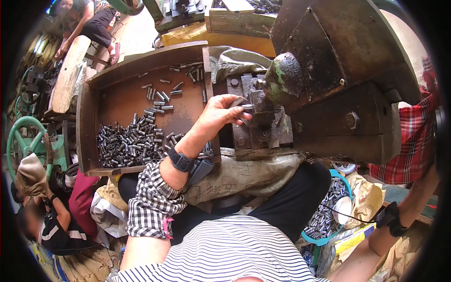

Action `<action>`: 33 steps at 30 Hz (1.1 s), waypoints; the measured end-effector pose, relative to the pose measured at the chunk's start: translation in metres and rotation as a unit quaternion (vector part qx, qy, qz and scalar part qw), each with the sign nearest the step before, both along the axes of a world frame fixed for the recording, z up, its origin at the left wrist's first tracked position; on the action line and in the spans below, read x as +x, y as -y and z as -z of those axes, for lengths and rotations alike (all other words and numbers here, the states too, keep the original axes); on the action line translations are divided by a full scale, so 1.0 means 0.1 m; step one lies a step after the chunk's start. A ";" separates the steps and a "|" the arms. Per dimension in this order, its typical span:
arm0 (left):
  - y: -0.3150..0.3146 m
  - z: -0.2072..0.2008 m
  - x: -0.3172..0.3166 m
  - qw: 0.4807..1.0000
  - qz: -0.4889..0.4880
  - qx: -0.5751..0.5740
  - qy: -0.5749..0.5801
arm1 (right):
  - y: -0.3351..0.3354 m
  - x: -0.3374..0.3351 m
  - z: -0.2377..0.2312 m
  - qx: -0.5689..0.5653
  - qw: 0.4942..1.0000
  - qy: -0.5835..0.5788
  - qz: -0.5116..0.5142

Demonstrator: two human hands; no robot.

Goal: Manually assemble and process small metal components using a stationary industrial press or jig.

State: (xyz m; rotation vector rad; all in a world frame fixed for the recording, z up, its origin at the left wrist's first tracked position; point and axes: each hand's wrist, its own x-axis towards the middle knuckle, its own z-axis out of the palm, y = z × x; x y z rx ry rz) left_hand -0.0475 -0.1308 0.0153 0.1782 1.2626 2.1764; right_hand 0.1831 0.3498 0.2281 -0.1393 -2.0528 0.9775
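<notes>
My left hand [226,112] is closed on a short metal tube [247,107], pinched between thumb and fingers at the front of the press's tooling block [259,101]. A second small metal piece [237,101] shows by the fingertips. Left of this hand stands a shallow tray [183,123] with many short metal tubes [129,143], heaped toward its near left corner and scattered at the far side. Out to the right, my right arm [392,218] reaches up beside a red plaid cloth [408,141]; the fingers of that hand are lost at the dark rim.
The heavy dark press body [338,56] overhangs the tooling. Low at right sits a blue basin [350,188] of shiny tubes with a white bowl [343,209]. A green handwheel [28,141] stands at left. Two other people [89,23] sit at the far left and lower left.
</notes>
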 end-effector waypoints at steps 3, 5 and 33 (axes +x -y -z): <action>-0.04 0.01 0.01 0.999 -0.009 -0.042 -0.004 | 0.30 -0.09 0.09 0.002 1.000 -0.006 0.004; -0.08 0.04 -0.01 0.999 -0.009 -0.052 -0.010 | 0.30 -0.51 0.08 0.014 1.000 -0.008 0.009; 0.06 -0.25 0.05 0.999 0.028 -0.011 0.033 | 1.00 -0.86 -1.05 -0.044 0.991 0.098 -0.077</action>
